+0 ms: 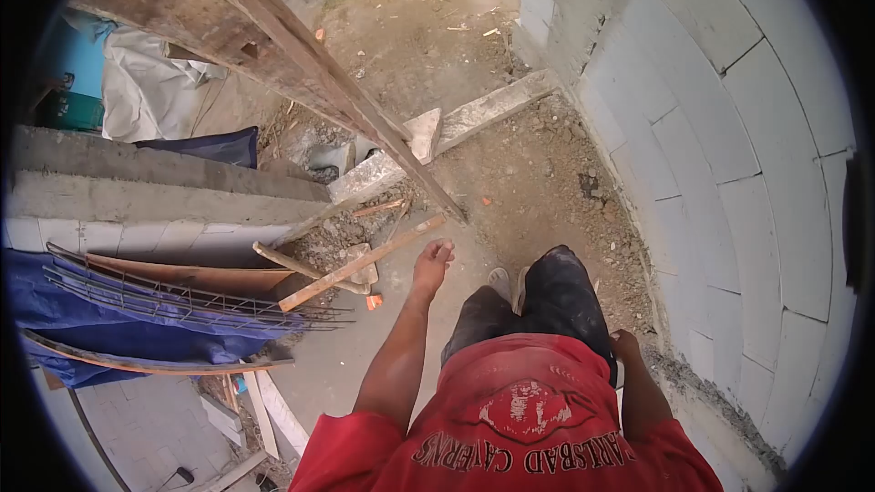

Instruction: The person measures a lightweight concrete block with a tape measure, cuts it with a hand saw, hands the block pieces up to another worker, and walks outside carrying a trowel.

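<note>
My left hand point(434, 264) hangs in front of me on the left, its fingers loosely bent and apart, with nothing visible in it. A narrow wooden strip point(365, 261) lies just beyond it, and the foot of a slanting wooden plank point(428, 180) is close by; I see no contact with either. My right hand point(624, 343) is down beside my right hip, partly covered by my body and arm. Its fingers are mostly hidden, so whether it holds anything cannot be made out.
A light block wall point(720, 146) runs along my right. A concrete beam point(501, 111) crosses the dirt ahead. Large boards point(200, 18) slant overhead on the left. Steel rebar mesh point(182, 292) juts out over a blue tarp point(118, 328). Rubble point(565, 159) lies along the wall.
</note>
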{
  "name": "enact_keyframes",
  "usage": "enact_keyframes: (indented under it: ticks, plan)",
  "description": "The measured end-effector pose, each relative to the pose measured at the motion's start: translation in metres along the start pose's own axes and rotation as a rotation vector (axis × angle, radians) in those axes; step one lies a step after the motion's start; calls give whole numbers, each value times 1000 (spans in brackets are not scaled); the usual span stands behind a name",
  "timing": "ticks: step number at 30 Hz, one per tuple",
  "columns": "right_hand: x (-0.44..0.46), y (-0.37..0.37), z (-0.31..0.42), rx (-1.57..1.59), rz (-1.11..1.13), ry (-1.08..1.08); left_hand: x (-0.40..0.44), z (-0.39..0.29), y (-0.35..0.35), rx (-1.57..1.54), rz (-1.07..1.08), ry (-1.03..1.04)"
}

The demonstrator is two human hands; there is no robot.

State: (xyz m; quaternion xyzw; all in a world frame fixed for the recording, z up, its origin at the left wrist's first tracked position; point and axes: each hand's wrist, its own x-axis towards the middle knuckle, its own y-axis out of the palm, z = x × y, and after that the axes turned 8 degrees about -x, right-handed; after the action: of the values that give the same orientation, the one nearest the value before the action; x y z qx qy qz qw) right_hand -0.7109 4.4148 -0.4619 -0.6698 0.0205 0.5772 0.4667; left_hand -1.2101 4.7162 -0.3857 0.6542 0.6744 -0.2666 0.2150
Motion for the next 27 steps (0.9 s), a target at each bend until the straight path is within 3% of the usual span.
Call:
enact_keyframes:
  ticks: [3, 5, 7, 10, 13, 15, 16, 19, 21, 24, 27]
  plan:
    - [45, -43, 45, 21, -92, -3, 80, -185, 56, 5, 204, 386]
    - [91, -77, 81, 25, -86, 10, 94, -284, 94, 79, 355, 355]
    - [153, -126, 134, 30, -23, 26, 115, -342, 131, 301, 555, 503]
    - [278, -203, 232, -144, -30, -59, 135, -394, 194, 219, 912, 419]
    - [345, -348, 403, -10, -173, -199, 151, -433, 243, 180, 1238, 55]
    - [401, -436, 509, 166, -243, -318, 176, -471, 247, 213, 1104, 300]
    - [434, -463, 545, 280, -389, -411, 188, -493, 248, 232, 1034, 430]
    - [474, -552, 642, 402, -292, -424, 225, -604, 227, 322, 1070, 304]
    - [485, -596, 689, 344, -325, -455, 246, -631, 220, 275, 1065, 333]
    - [527, -610, 712, 239, -314, -401, 288, -677, 204, 153, 1149, 270]
    - [622, -569, 685, 307, -322, -352, 346, -710, 197, 140, 1241, 215]
